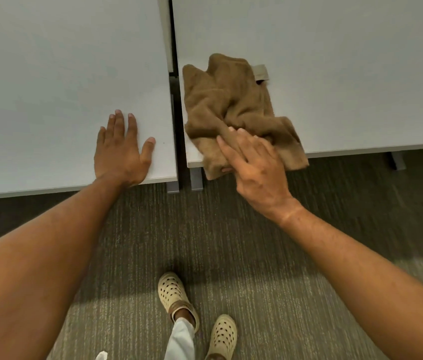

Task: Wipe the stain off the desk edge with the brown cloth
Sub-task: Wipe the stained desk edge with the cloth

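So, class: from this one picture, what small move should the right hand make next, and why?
Probably draw the brown cloth sideways along the desk edge: the right hand already grips it where it hangs over that edge, while the left hand lies flat on the neighbouring desk.

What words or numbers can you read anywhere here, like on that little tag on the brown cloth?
None can be read.
The pale tag at the far edge of the brown cloth shows no writing that can be made out.
The two desks, the carpet and the shoes carry no text.
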`<state>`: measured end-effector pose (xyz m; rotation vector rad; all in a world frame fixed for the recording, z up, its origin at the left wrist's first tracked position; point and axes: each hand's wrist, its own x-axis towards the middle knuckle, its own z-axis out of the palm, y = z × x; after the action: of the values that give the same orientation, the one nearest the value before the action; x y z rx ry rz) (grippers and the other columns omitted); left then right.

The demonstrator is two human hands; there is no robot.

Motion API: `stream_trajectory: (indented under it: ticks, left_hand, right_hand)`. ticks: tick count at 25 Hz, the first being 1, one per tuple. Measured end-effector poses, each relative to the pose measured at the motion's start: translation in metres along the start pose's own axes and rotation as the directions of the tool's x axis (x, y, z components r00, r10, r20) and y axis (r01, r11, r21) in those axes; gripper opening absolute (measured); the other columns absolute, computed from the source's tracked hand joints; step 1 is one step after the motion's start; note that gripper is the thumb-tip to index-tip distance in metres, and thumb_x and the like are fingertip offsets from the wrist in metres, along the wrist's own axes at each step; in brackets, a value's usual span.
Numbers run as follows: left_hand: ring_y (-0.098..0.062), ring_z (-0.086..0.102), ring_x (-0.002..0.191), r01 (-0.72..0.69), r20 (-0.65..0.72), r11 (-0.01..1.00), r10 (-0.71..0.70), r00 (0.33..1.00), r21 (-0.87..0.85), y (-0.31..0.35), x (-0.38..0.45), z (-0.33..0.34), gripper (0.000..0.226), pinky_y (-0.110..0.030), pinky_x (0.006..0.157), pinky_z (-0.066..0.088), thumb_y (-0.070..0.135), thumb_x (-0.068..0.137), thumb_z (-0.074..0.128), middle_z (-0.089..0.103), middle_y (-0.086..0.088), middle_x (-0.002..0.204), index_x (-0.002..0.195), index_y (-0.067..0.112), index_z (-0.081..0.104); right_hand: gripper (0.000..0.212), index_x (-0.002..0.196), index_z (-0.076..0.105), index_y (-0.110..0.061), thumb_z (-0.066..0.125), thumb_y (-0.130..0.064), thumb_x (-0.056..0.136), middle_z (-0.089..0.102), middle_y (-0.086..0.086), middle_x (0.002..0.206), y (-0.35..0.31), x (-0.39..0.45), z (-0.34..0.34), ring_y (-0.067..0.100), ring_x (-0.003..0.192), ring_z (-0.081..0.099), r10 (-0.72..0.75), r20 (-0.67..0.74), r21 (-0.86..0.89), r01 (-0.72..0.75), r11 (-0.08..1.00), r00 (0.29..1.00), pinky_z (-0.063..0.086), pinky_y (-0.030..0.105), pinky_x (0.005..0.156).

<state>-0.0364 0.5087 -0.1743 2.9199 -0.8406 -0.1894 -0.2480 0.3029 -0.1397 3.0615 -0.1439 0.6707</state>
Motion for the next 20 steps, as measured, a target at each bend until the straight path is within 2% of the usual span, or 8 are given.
stream_trajectory:
  ticks: [4,10,13,16,20]
  left_hand:
    - [-0.024,-0.006,0.152,-0.002,0.003,1.0,0.002,1.0,-0.007,0.001,-0.001,0.0,0.078,-0.043,0.123,-0.001,0.063,0.096,0.013,-0.005,-0.011,0.165,0.156,0.015,0.0]
    - [-0.024,-0.008,0.152,-0.009,0.007,1.0,0.01,1.0,-0.015,0.003,-0.002,-0.004,0.077,-0.042,0.123,-0.002,0.062,0.097,0.014,-0.006,-0.011,0.165,0.156,0.014,-0.001]
    - [-0.025,-0.009,0.152,0.005,0.006,1.0,-0.005,1.0,-0.011,0.005,-0.003,-0.004,0.076,-0.043,0.123,-0.002,0.06,0.098,0.015,-0.007,-0.012,0.165,0.156,0.014,-0.002]
    - [-0.025,-0.009,0.152,0.013,0.005,1.0,-0.013,1.0,-0.017,0.009,-0.003,-0.005,0.075,-0.044,0.123,-0.002,0.057,0.098,0.017,-0.008,-0.013,0.165,0.155,0.013,-0.003]
    - [-0.027,-0.008,0.152,0.013,0.0,1.0,-0.013,1.0,-0.01,0.009,-0.003,-0.004,0.075,-0.045,0.123,-0.001,0.056,0.098,0.017,-0.007,-0.014,0.164,0.155,0.012,-0.003]
  right_hand:
    - [0.059,0.147,0.041,-0.014,0.055,0.001,0.091,0.041,0.014,0.153,0.078,-0.041,-0.022,0.032,0.142,0.038,0.125,0.026,-0.047,-0.124,0.991,0.992,0.029,0.048,0.118]
    - [0.067,0.149,0.035,-0.015,0.054,0.006,0.088,0.037,0.019,0.154,0.161,-0.076,-0.049,0.037,0.144,0.032,0.206,0.131,-0.044,-0.202,0.978,0.97,0.023,0.057,0.119]
    - [0.063,0.149,0.035,-0.015,0.056,0.001,0.092,0.035,0.022,0.154,0.161,-0.077,-0.051,0.039,0.145,0.03,0.22,0.162,-0.013,-0.221,0.975,0.962,0.022,0.057,0.12]
    - [0.057,0.149,0.032,-0.014,0.05,-0.011,0.095,0.04,0.027,0.15,0.146,-0.071,-0.051,0.042,0.142,0.034,0.197,0.154,0.031,-0.204,0.979,0.968,0.027,0.057,0.117]
    - [0.054,0.148,0.038,-0.012,0.052,-0.01,0.096,0.045,0.028,0.146,0.089,-0.042,-0.034,0.043,0.138,0.039,0.124,0.164,0.059,-0.135,0.989,0.979,0.034,0.055,0.114]
